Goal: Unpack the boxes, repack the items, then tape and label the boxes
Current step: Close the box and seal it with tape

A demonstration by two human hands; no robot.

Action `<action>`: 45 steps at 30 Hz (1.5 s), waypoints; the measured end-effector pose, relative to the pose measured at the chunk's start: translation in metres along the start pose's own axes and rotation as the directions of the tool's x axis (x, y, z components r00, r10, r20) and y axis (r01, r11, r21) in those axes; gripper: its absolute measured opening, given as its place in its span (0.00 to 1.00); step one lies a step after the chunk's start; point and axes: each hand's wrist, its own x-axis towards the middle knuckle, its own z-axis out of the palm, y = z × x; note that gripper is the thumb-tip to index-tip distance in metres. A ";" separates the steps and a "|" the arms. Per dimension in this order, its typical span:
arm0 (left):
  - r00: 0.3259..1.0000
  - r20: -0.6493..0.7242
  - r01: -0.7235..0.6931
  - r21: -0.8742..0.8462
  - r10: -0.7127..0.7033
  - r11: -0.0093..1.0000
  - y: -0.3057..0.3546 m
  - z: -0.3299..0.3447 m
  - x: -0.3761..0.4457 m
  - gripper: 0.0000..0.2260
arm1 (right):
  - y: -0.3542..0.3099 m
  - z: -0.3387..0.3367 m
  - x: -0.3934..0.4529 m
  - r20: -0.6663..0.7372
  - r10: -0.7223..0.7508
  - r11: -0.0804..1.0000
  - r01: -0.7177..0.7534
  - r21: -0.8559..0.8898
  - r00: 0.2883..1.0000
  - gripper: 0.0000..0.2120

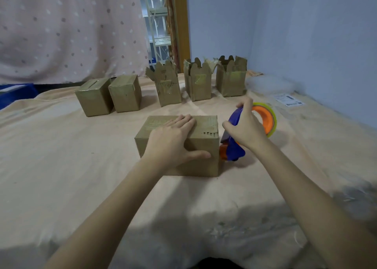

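Right hand [245, 126] grips tape dispenser [234, 146]; label [289, 100] seemingly unreadable.

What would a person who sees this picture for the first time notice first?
First, the bright blue and orange tape dispenser at the centre right, which the right hand grips against the right end of a closed cardboard box. The left hand rests flat on that box, thumb on its near side. Behind, a row of five more boxes stands on the peach cloth: the two closed boxes on the left, the three open boxes on the right.
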 end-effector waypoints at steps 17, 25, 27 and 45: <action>0.969 -0.225 0.126 0.092 -0.103 0.988 0.058 0.020 0.029 0.13 | -0.006 -0.046 -0.020 -0.060 0.023 0.982 -0.011 0.189 0.998 0.22; 0.948 -0.014 -0.264 -0.597 0.319 0.758 -0.025 -0.004 0.010 0.16 | -0.010 -0.054 -0.023 -0.085 0.030 0.979 -0.012 0.205 0.996 0.22; 0.946 0.046 -0.218 -0.644 0.321 0.733 -0.036 -0.010 0.007 0.17 | -0.014 -0.054 -0.022 -0.092 0.009 0.975 0.012 0.223 0.996 0.22; 0.970 -0.230 -0.141 -0.280 0.077 0.950 -0.011 0.002 -0.005 0.26 | -0.053 -0.055 -0.041 -0.311 0.064 0.822 0.127 0.556 0.948 0.20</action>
